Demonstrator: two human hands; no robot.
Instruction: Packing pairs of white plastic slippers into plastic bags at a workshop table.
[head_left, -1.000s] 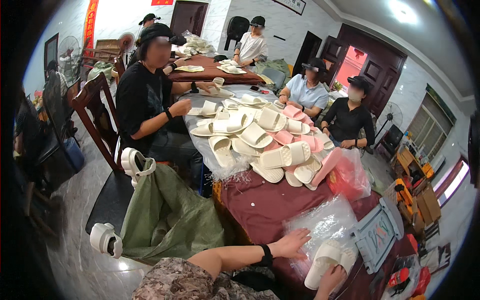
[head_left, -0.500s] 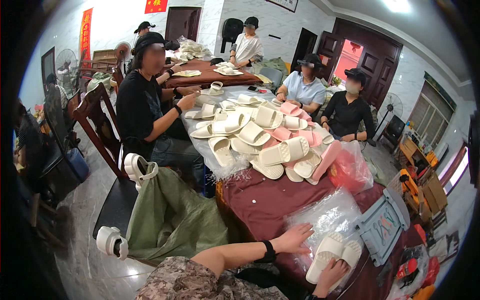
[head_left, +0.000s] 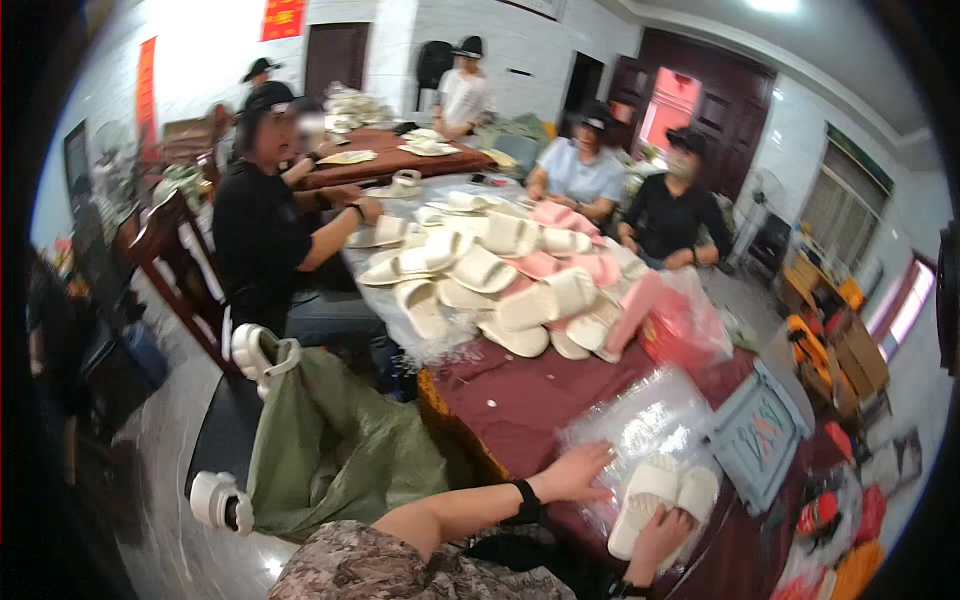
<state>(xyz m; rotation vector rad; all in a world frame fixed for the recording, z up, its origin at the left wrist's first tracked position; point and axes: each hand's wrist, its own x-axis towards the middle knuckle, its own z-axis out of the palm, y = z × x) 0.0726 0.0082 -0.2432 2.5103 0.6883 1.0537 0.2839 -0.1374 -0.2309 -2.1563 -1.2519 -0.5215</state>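
Note:
My left hand [head_left: 577, 472] lies with its fingers stretched out at the edge of a stack of clear plastic bags [head_left: 652, 412]. To its right, a pair of cream slippers [head_left: 645, 490] rests side by side, partly over the plastic. My right hand [head_left: 662, 533] closes on the right-hand slipper of that pair, its fingers curled over it; the fingertips are partly hidden. Beyond the bags a heap of cream slippers [head_left: 482, 268] is piled up, with pink slippers [head_left: 598, 268] mixed in.
A blue-grey plastic panel [head_left: 760, 435] stands right of the bags, and a red bag in clear plastic [head_left: 684, 322] lies behind. On the left, a green sack [head_left: 345, 430] hangs on white clamps [head_left: 220, 500] by a dark chair. Several people sit or stand around the tables.
The whole view has shifted a little to the left and blurred. My hands stay nearly in place, the left on the plastic and the right on the slippers.

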